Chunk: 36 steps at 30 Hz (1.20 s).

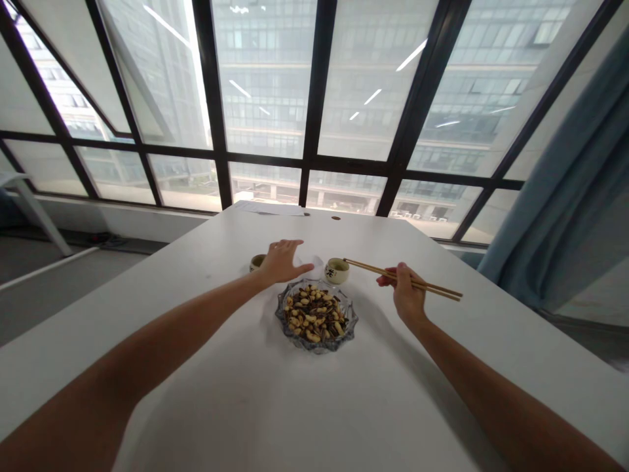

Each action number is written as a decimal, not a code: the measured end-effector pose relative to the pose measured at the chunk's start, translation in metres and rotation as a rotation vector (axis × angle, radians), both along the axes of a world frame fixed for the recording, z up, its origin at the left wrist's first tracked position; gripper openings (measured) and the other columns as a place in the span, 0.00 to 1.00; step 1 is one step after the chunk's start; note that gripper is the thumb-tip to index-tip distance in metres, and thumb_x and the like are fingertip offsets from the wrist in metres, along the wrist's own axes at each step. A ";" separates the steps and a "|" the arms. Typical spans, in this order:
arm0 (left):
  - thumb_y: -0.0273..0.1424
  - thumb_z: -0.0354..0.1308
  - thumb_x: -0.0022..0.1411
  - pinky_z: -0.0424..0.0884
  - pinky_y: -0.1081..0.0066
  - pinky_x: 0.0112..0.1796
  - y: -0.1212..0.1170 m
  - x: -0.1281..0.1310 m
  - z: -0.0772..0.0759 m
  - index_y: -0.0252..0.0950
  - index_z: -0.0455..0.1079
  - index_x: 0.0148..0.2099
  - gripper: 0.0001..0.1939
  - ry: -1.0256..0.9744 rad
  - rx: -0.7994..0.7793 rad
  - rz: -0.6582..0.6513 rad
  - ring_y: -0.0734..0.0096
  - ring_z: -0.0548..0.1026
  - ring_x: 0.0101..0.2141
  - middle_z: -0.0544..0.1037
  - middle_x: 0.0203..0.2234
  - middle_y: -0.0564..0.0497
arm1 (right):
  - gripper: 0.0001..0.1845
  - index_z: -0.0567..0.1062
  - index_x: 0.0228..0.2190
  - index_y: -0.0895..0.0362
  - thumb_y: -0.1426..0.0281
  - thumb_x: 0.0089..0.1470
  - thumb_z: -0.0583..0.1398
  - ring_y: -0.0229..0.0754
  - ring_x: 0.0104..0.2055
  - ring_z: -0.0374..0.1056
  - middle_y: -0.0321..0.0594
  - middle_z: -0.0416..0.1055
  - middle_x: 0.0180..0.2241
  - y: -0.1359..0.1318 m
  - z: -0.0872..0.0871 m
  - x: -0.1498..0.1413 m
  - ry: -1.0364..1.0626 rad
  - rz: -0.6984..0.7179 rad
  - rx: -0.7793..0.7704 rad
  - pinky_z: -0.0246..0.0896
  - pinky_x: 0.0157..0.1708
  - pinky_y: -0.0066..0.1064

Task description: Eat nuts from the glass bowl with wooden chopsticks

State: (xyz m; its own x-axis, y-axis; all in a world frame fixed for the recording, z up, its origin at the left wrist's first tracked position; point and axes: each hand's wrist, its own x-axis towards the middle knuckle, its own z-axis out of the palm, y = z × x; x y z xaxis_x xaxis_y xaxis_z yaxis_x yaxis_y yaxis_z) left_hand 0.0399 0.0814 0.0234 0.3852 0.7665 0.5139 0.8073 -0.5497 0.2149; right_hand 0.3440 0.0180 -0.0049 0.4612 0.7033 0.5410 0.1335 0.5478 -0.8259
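Left hand (281, 261), just left of frame centre: fingers loosely spread, thumb wide apart from the rest, nothing visible in its grasp. It hangs over or right beside a small cream-and-olive round cup (256, 262), mostly hidden behind it; can't tell if they touch. Near the thumb, a whitish translucent object (315, 263), too faint to identify.

Right hand (407, 292), right of centre: fingers closed on a pair of slim light-brown chopsticks (366, 266), gripped partway along, back ends sticking out to the right. That hold likely leaves enough length in front for reach and lets the fingers steer the tips. Tips point left, at the rim of a second small cream round cup with dark brushed lettering (338, 276); touching or just above, can't tell. Small dark spot at the tips, maybe a seed, too small to confirm.

Clear scalloped glass bowl (350, 320), at frame centre, holds a mix of tan peanuts and dark striped seeds (314, 313). It sits nearest the wearer, between the forearms, probably so both hands get at it easily; cups stand just beyond it, presumably for a short carry. The wide rim seems to keep the loose pieces off the glossy white counter (314, 413). Flat white papers (270, 208) lie at the far edge, upper middle, apparently out of the way.
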 end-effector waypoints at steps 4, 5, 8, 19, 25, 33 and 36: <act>0.54 0.59 0.56 0.55 0.50 0.60 0.010 0.065 0.021 0.37 0.58 0.67 0.43 0.183 -0.180 -0.139 0.47 0.67 0.59 0.71 0.58 0.37 | 0.28 0.75 0.25 0.58 0.45 0.55 0.60 0.42 0.18 0.71 0.39 0.73 0.16 0.000 0.003 0.004 0.002 -0.011 0.000 0.67 0.22 0.33; 0.55 0.59 0.56 0.54 0.49 0.61 0.013 0.077 0.023 0.37 0.58 0.67 0.43 0.227 -0.212 -0.149 0.46 0.66 0.60 0.71 0.58 0.37 | 0.28 0.75 0.25 0.59 0.44 0.54 0.60 0.42 0.18 0.71 0.38 0.73 0.16 0.000 0.003 0.006 0.006 -0.011 0.004 0.67 0.22 0.33; 0.57 0.59 0.54 0.50 0.42 0.61 0.027 0.099 0.024 0.38 0.61 0.65 0.43 0.335 -0.294 -0.140 0.43 0.65 0.60 0.73 0.57 0.36 | 0.29 0.75 0.24 0.59 0.44 0.54 0.61 0.41 0.17 0.70 0.38 0.73 0.15 0.002 0.004 0.009 0.016 -0.009 0.023 0.66 0.22 0.33; 0.50 0.69 0.44 0.47 0.44 0.61 0.043 0.098 0.008 0.40 0.68 0.54 0.37 0.352 -0.256 -0.182 0.48 0.70 0.54 0.77 0.49 0.43 | 0.29 0.75 0.22 0.56 0.45 0.58 0.57 0.42 0.18 0.69 0.39 0.73 0.15 -0.008 0.009 0.009 -0.179 -0.010 0.062 0.66 0.22 0.34; 0.42 0.68 0.46 0.43 0.41 0.62 0.037 0.101 0.013 0.43 0.62 0.61 0.40 0.319 -0.220 -0.239 0.49 0.67 0.57 0.75 0.53 0.45 | 0.29 0.75 0.23 0.55 0.44 0.59 0.55 0.43 0.19 0.70 0.39 0.73 0.16 -0.012 0.007 0.006 -0.275 0.029 0.063 0.67 0.23 0.36; 0.45 0.70 0.42 0.47 0.45 0.62 0.038 0.107 0.009 0.38 0.65 0.56 0.39 0.400 -0.187 -0.250 0.48 0.66 0.56 0.71 0.54 0.40 | 0.26 0.76 0.25 0.55 0.53 0.66 0.52 0.43 0.21 0.72 0.39 0.75 0.19 -0.016 0.002 0.012 -0.548 -0.006 0.118 0.66 0.25 0.35; 0.46 0.70 0.44 0.47 0.46 0.61 0.038 0.108 0.006 0.37 0.61 0.56 0.40 0.404 -0.200 -0.294 0.51 0.68 0.55 0.73 0.52 0.40 | 0.25 0.75 0.23 0.54 0.59 0.67 0.50 0.42 0.22 0.71 0.39 0.75 0.20 -0.018 0.001 0.012 -0.764 -0.005 0.194 0.64 0.25 0.33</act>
State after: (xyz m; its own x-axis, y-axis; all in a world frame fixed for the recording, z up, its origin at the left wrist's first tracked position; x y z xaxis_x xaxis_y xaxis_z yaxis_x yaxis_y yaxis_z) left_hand 0.1477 0.1189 0.0296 0.7350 0.6643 0.1356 0.6656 -0.7451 0.0426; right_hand 0.3565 -0.0004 -0.0039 -0.0850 0.5626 0.8223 0.6283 0.6708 -0.3940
